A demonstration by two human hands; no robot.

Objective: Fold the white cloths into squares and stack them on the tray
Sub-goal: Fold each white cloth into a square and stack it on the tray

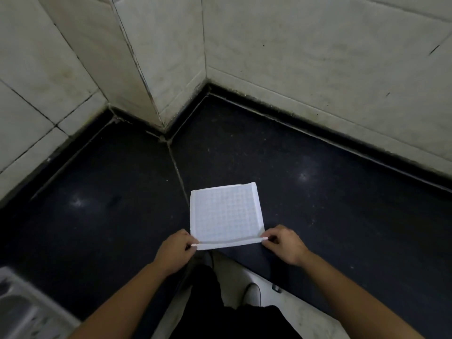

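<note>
Dark tabletop [318, 192] in a tiled corner, frame centre: white cloth [226, 214] lying flat. Left hand [177, 249] and right hand [285, 243] each pinch a near corner.

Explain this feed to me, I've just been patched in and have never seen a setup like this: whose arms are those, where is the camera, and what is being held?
There is no machine here. Those are a person's two bare arms, and the single picture comes from a wide-angle camera worn on their head, looking forward and down. The left hand and the right hand each pinch one near corner of a white cloth with their fingers. The cloth lies on a dark countertop that runs into a corner of pale tiled walls. At the lower left is a blurred metal thing, perhaps a sink. No tray is in view.
</note>
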